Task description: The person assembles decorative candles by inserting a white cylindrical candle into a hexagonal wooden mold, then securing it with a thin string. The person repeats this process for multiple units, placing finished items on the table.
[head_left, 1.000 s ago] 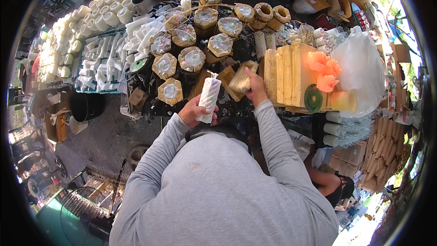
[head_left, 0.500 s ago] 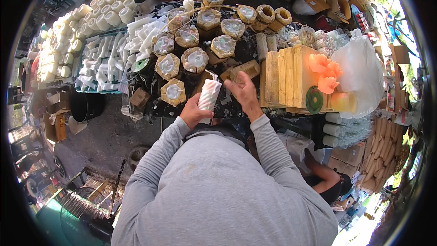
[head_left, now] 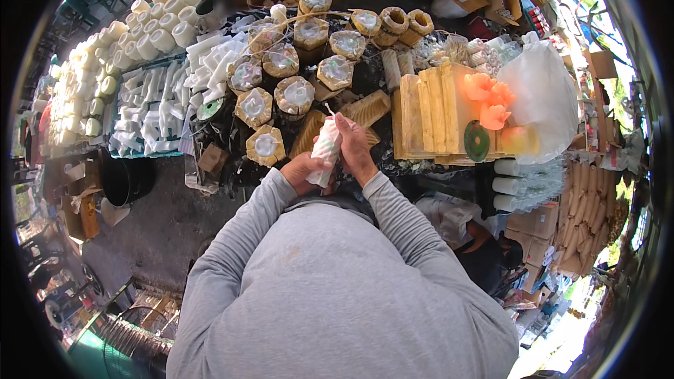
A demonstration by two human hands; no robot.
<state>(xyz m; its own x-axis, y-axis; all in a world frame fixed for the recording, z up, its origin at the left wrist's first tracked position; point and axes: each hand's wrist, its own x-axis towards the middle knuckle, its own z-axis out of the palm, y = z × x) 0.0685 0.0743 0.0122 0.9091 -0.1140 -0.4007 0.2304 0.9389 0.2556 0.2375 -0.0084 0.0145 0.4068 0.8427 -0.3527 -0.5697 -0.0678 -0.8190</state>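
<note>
Where thumbs press, a pale candle holds centre stage

As I follow from my distant seat, the left hand is pinching the candle's lower half, thumb across the front, other fingers curled behind. And the right hand! Its thumb presses along the side near the top; the remaining fingers are mostly hidden, so I can't tell whether they're spread or together.

The candle, spiral-ridged with faint pink, sits between both hands at the near edge of the black bench, wick towards twelve o'clock.

Outward we go: at half past one, a ridged yellow mould half lies just beyond the right hand; at half past ten, another ridged yellow piece. Between eleven and twelve, what a crowd, hexagonal moulds with whitish fill! Past two o'clock I've got yellow slabs, an orange flower and, farther out, a plastic bag. Half past nine brings heaped white lengths; ten, pale cups. At four, a person in dark clothing.
</note>
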